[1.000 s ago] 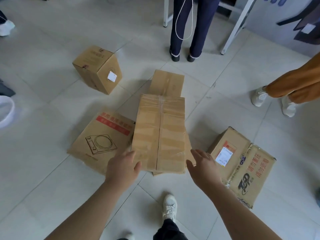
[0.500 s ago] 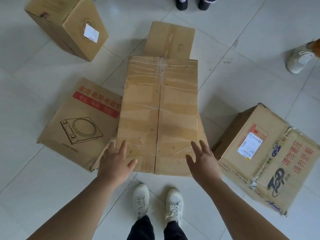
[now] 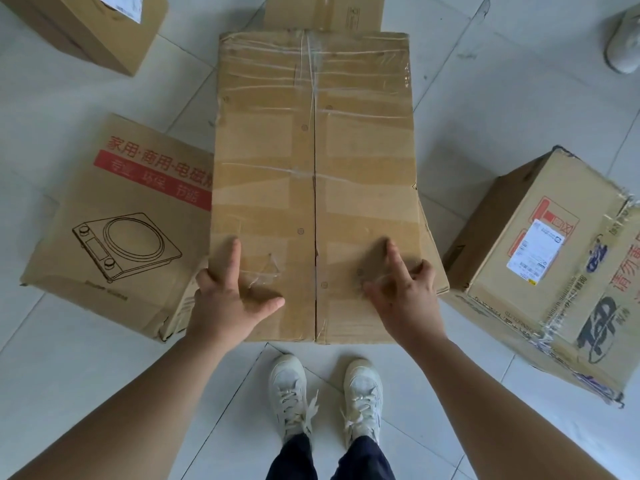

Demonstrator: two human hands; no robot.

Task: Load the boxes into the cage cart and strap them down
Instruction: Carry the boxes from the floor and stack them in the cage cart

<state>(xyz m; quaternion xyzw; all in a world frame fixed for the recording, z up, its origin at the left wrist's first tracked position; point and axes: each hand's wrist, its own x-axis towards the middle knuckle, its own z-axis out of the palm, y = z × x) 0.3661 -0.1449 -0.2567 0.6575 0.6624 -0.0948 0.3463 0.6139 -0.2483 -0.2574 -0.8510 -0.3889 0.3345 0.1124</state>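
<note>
A long taped cardboard box [image 3: 311, 150] lies on the tiled floor right in front of me. My left hand [image 3: 228, 299] is on its near left corner, index finger and thumb flat on top, other fingers curled over the left edge. My right hand [image 3: 401, 292] is on the near right corner, index finger on top, other fingers hooked over the right edge. To the left lies a box printed with a cooker drawing [image 3: 121, 216]. At the right lies a box with a white label [image 3: 540, 258]. No cage cart or strap is in view.
Another box [image 3: 86, 26] stands at the top left, and a flat box [image 3: 325, 12] lies just beyond the long one. Another person's white shoe [image 3: 623, 39] is at the top right. My own white shoes [image 3: 325, 393] stand close to the long box's near end.
I have bent down closer to the long box. Both hands went from hovering spread above its near end to resting on it, fingers curling over the side edges.
</note>
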